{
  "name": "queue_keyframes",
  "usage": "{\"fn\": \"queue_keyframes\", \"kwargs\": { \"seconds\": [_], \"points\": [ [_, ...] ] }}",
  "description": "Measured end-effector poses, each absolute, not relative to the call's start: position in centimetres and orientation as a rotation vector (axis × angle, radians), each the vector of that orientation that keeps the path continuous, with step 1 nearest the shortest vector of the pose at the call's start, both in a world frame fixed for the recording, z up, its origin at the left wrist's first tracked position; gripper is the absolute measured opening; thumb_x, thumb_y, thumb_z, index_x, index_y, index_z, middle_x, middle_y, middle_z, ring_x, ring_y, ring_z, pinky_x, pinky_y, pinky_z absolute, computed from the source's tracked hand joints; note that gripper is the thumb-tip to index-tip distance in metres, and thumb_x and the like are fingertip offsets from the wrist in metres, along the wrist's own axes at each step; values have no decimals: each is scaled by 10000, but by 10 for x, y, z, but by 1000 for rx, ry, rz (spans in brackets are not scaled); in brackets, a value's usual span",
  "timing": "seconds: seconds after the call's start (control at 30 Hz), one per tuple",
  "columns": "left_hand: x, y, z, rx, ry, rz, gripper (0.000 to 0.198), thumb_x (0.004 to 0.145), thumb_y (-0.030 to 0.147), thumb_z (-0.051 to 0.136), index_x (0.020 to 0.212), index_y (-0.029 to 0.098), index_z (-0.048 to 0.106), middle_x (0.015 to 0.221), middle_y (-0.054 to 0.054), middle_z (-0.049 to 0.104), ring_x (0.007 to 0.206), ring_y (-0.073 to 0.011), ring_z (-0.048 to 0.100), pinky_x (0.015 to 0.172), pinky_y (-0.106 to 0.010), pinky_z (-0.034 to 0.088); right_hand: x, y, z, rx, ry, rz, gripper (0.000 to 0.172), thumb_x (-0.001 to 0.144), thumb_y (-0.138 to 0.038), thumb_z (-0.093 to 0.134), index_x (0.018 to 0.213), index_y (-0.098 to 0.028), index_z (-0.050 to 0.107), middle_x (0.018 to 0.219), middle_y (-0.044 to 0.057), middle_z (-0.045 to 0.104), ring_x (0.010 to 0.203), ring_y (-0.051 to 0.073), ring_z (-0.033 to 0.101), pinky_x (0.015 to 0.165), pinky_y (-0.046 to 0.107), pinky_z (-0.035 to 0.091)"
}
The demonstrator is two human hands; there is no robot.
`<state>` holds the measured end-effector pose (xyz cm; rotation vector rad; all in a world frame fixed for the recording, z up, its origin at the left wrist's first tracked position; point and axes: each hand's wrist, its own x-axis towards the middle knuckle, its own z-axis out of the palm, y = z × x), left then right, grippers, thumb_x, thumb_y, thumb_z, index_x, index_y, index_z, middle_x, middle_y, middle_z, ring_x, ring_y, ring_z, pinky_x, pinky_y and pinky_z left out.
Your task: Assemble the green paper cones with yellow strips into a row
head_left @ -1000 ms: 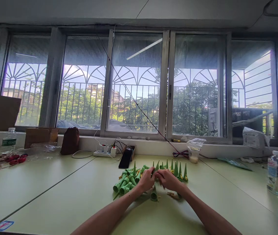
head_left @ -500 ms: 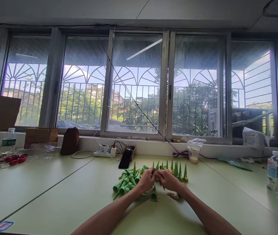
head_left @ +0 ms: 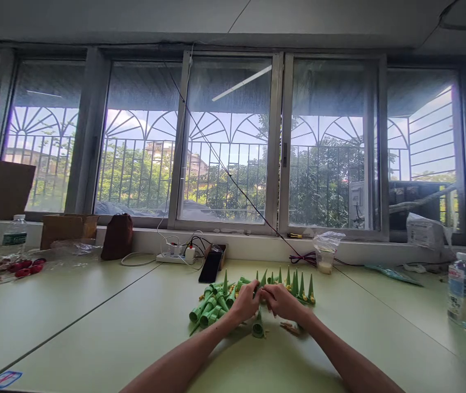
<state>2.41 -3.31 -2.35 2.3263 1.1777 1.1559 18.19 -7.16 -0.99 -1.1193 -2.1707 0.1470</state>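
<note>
Hardly anything has moved in the last second: both hands remain pressed together at the middle of the surface (head_left: pixel 93 327). The left hand (head_left: pixel 246 303) is curled shut around a green cone (head_left: pixel 263 278), whose tip pokes up between the hands. The right hand (head_left: pixel 282 302) has its fingers bent against the same cone, though its grip cannot be told. Lying cones (head_left: pixel 210 310) are heaped just left, with upright cones (head_left: pixel 301 286) behind.

Glossy green plastic cones (head_left: pixel 210 312), smooth matt table (head_left: pixel 93 327)
</note>
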Motion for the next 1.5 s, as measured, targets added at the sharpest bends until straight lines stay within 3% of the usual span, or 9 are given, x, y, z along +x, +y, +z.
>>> {"fn": "queue_keyframes", "kwargs": {
  "seconds": [1.5],
  "points": [
    [25, -35, -22, 2397, 1157, 1153, 184, 862, 271, 448, 853, 187, 612, 692, -21, 611, 704, -177, 584, 643, -248, 409, 184, -63, -17, -1050, -2138, 136, 340, 952, -238, 397, 654, -176, 549, 524, -11, 563, 477, 106, 495, 500, 205, 323]
  ]
}}
